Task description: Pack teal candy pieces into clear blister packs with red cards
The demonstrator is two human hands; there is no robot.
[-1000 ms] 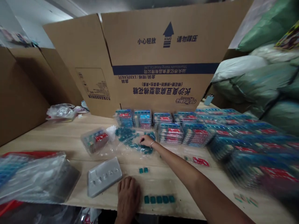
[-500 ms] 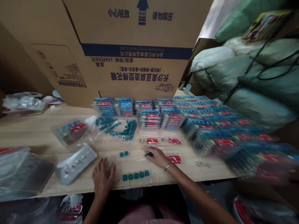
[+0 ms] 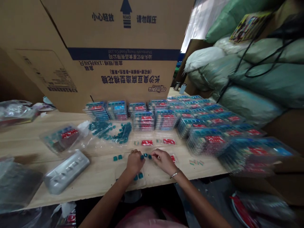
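My left hand (image 3: 135, 161) and my right hand (image 3: 163, 161) meet over the middle of the table's near part. Between their fingertips is a short row of small teal cubes (image 3: 145, 155). My left fingers are closed at the row's left end, and my right fingers pinch at its right end. Partly hidden under my left forearm lies a transparent tray with more teal cubes (image 3: 140, 175). Two loose teal cubes (image 3: 117, 157) lie left of my left hand. Beside my right hand, a tray with a red packet (image 3: 173, 158) is partly covered.
A bag of teal cubes (image 3: 123, 134) lies behind my hands. Stacked packs (image 3: 206, 139) fill the right side, before green sacks (image 3: 256, 101). A large carton (image 3: 125, 69) stands behind. At left are a grey moulded tray (image 3: 66, 171) and transparent trays (image 3: 19, 186).
My left hand has moved right from the table's front and closed at the cubes, now over the near tray. My right hand stays at the cubes. The view has shifted right.
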